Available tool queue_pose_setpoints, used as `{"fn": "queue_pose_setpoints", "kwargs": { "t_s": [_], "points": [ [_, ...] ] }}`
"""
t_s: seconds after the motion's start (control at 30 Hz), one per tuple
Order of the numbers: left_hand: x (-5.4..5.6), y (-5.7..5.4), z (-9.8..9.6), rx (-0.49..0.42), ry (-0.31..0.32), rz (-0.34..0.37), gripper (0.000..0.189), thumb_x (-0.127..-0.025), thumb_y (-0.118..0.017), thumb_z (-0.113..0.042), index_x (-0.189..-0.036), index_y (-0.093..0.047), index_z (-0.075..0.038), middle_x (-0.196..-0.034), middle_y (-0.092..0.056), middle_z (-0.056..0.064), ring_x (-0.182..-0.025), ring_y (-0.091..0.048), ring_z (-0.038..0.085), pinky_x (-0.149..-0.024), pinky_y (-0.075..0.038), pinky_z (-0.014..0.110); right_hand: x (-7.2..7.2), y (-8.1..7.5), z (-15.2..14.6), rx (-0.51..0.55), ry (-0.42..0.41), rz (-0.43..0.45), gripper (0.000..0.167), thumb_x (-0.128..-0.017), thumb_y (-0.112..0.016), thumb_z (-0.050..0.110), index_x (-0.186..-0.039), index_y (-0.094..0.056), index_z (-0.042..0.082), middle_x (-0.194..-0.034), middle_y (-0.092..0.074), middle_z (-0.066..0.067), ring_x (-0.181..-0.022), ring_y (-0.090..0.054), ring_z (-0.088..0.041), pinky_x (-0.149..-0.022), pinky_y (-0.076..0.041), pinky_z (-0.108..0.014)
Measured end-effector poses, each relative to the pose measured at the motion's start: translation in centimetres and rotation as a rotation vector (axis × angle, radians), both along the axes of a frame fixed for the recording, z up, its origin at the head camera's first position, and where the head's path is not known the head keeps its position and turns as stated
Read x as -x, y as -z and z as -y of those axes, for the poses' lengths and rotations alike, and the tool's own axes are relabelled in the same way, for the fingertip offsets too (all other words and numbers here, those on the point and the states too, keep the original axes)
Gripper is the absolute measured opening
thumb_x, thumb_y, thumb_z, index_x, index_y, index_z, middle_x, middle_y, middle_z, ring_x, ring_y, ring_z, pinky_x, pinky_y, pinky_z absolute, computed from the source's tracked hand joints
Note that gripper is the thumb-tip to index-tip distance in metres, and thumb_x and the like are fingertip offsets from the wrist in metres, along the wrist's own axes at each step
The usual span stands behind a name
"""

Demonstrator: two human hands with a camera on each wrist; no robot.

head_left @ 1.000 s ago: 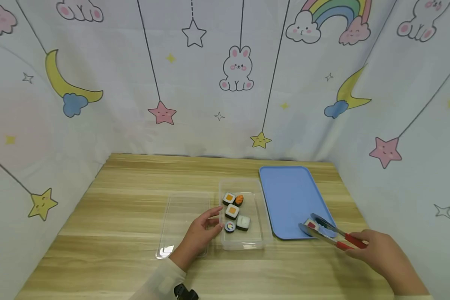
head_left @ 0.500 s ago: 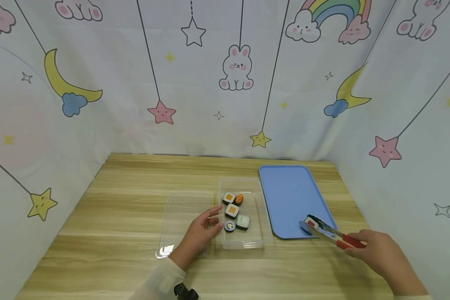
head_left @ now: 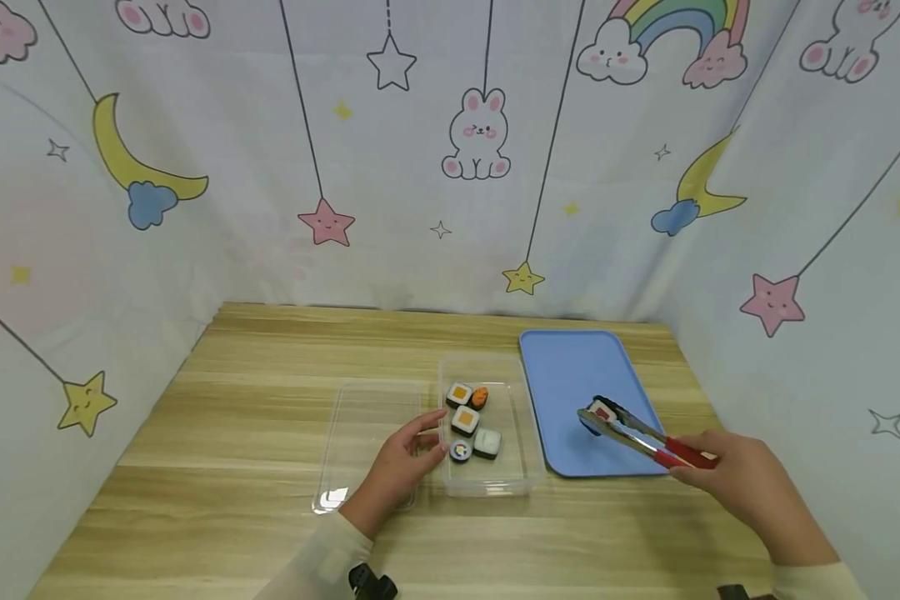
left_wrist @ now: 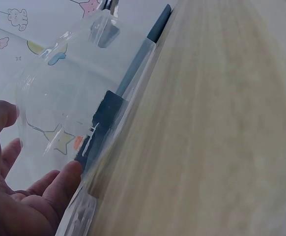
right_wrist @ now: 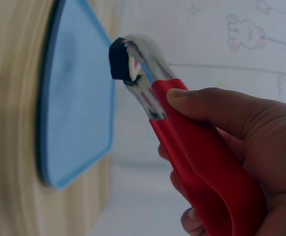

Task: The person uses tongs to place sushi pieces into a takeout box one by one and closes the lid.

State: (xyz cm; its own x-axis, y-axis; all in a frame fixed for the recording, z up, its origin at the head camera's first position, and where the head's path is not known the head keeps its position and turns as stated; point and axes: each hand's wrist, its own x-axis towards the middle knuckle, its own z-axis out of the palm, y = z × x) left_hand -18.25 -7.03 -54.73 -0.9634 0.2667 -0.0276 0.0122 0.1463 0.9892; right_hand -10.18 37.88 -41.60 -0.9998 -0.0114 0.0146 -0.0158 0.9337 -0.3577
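My right hand (head_left: 735, 479) grips the red handles of metal tongs (right_wrist: 194, 157). Between their tips is a sushi roll (right_wrist: 121, 61) with a dark wrapper, white rice and a red centre, lifted above the blue tray (head_left: 570, 367). My left hand (head_left: 401, 462) touches the left side of a clear plastic container (head_left: 521, 417) with relaxed fingers, thumb and fingertips at its wall. Inside that container lie several sushi pieces: two with orange centres (head_left: 465, 421), an orange-topped one (head_left: 479, 397), a white-topped one (head_left: 487, 443) and a small round roll (head_left: 460, 451).
A clear lid (head_left: 360, 425) lies on the wooden table (head_left: 270, 367) left of the container, partly behind my left hand. The tray stands close along the container's right side. Patterned cloth (head_left: 390, 275) walls off the table's back and sides.
The tongs have closed on the sushi roll at the tray's near right corner and raised it, moving left and away from me. My left hand stays at the container.
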Motion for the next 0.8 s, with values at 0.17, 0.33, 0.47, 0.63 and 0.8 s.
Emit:
{"fn": "queue_pose_setpoints", "kwargs": {
  "t_s": [0.17, 0.33, 0.47, 0.63, 0.8],
  "points": [
    [-0.1, -0.2, -0.1, -0.020, -0.014, 0.004, 0.051, -0.097, -0.074, -0.012, -0.146, -0.061, -0.017, -0.149, -0.057, 0.010, -0.128, -0.061, 0.034, -0.097, -0.052, 0.053, 1.2, -1.2, 2.7, 0.031, -0.082, -0.049, 0.045, -0.080, -0.090, 0.036, -0.114, -0.080, 0.008, -0.095, -0.073, 0.000, -0.076, -0.060, -0.015, -0.062, -0.047, -0.031],
    [0.0, -0.1, -0.1, -0.010, -0.016, 0.017, 0.052, -0.097, -0.075, -0.013, -0.146, -0.061, -0.018, -0.149, -0.057, 0.010, -0.128, -0.061, 0.033, -0.098, -0.051, 0.053, 2.6, -1.9, 6.0, 0.048, -0.205, -0.064, 0.038, -0.078, -0.092, 0.029, -0.111, -0.082, 0.014, -0.092, -0.071, 0.007, -0.073, -0.059, -0.009, -0.062, -0.048, -0.029],
    [-0.1, 0.0, 0.0, 0.000, 0.001, 0.006, 0.052, -0.097, -0.076, -0.019, -0.147, -0.060, -0.019, -0.150, -0.057, 0.009, -0.128, -0.061, 0.032, -0.098, -0.051, 0.051, 3.4, -2.0, 8.6, 0.034, -0.317, -0.043, 0.035, -0.078, -0.092, 0.027, -0.110, -0.082, 0.018, -0.087, -0.068, 0.015, -0.072, -0.057, -0.006, -0.063, -0.048, -0.027],
    [-0.2, 0.0, 0.1, 0.005, -0.001, -0.007, 0.052, -0.097, -0.075, -0.019, -0.147, -0.060, -0.018, -0.149, -0.057, 0.011, -0.127, -0.061, 0.033, -0.097, -0.052, 0.051, 4.5, -1.7, 11.1, 0.006, -0.473, -0.008, 0.030, -0.078, -0.092, 0.025, -0.106, -0.083, 0.018, -0.083, -0.063, 0.021, -0.071, -0.056, -0.005, -0.063, -0.048, -0.025],
    [-0.2, -0.1, 0.1, 0.022, 0.005, -0.008, 0.053, -0.098, -0.075, -0.022, -0.148, -0.059, -0.020, -0.150, -0.056, 0.009, -0.128, -0.061, 0.032, -0.099, -0.051, 0.051, 5.2, -1.4, 12.6, -0.046, -0.544, 0.039, 0.028, -0.077, -0.092, 0.024, -0.103, -0.083, 0.020, -0.083, -0.063, 0.022, -0.072, -0.057, -0.003, -0.064, -0.050, -0.027]
  ]
}}
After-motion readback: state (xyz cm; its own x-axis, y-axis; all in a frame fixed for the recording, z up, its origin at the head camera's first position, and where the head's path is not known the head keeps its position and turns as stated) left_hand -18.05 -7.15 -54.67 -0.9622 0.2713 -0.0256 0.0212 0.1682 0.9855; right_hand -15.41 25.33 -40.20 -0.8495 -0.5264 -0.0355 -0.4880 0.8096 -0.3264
